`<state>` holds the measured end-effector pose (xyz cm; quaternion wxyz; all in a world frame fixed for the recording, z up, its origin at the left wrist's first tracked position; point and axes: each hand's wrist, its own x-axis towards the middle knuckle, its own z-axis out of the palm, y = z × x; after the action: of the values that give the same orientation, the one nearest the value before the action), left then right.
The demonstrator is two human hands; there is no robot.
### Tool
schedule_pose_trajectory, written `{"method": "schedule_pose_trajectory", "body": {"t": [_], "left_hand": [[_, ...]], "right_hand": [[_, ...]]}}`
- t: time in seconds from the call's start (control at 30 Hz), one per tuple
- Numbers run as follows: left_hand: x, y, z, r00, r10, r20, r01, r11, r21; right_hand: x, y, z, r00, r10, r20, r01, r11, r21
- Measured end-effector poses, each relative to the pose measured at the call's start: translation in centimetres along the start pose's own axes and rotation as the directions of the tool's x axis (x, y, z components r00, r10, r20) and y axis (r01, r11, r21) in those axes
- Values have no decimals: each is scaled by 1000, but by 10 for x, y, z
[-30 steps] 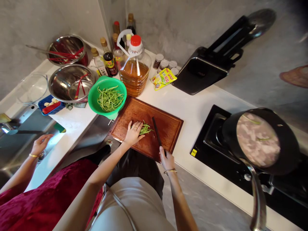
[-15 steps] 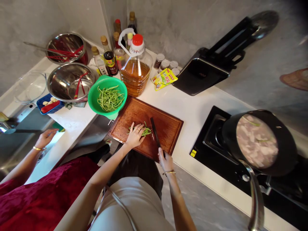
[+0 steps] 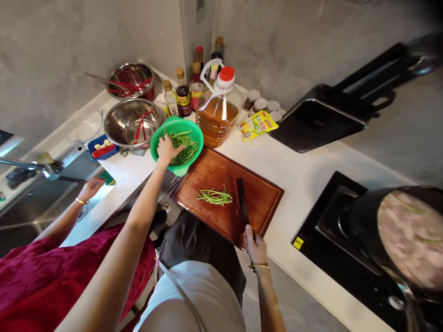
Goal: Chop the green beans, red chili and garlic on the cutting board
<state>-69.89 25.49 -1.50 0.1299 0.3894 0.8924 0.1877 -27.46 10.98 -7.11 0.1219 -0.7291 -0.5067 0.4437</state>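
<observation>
My left hand (image 3: 167,148) reaches into the green bowl (image 3: 199,131), its fingers closed down on the green beans (image 3: 186,146) inside. My right hand (image 3: 255,245) grips the handle of a dark knife (image 3: 242,202) whose blade rests on the wooden cutting board (image 3: 259,193). A small bunch of green beans (image 3: 215,197) lies on the board just left of the blade.
A big oil jug (image 3: 218,115), sauce bottles (image 3: 183,97), two steel bowls (image 3: 131,121) and a blue dish (image 3: 101,148) stand behind. A black pot (image 3: 404,230) sits on the hob at right. A person in red (image 3: 51,281) has a hand (image 3: 90,189) by the sink.
My left hand left the beans on the board and moved up-left into the green bowl. The knife stays on the board in my right hand. The view shifted rightward.
</observation>
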Motion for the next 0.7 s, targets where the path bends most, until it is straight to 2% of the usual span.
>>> {"method": "schedule_pose_trajectory", "body": {"t": [0.07,0.1,0.23,0.3,0.37,0.43,0.57,0.7], "left_hand": [[25,2,14,968,-208,143,190,974,127],[31,4,23,951,-265,160,240,957,161],[38,5,45,940,-335,61,328,939,102],[40,-2,47,931,-354,83,356,934,-5],[43,-11,44,936,-339,93,349,928,-131],[48,-18,41,950,-309,42,310,917,-250],[53,-26,38,970,-231,-71,176,877,-447],[55,-30,33,981,-144,-129,36,793,-608]], "right_hand": [[-1,-3,0,1000,-15,-11,14,1000,-21],[-1,-3,0,1000,-20,-17,20,999,-30],[-3,-5,0,999,-23,-25,22,999,-48],[-3,-5,0,1000,-16,-22,15,999,-40],[-3,-5,1,1000,-6,-20,6,1000,-27],[-3,-6,2,1000,-3,-23,3,1000,-16],[1,-7,3,999,-26,-33,26,1000,-10],[3,-9,3,999,-35,-27,35,999,-7]]}}
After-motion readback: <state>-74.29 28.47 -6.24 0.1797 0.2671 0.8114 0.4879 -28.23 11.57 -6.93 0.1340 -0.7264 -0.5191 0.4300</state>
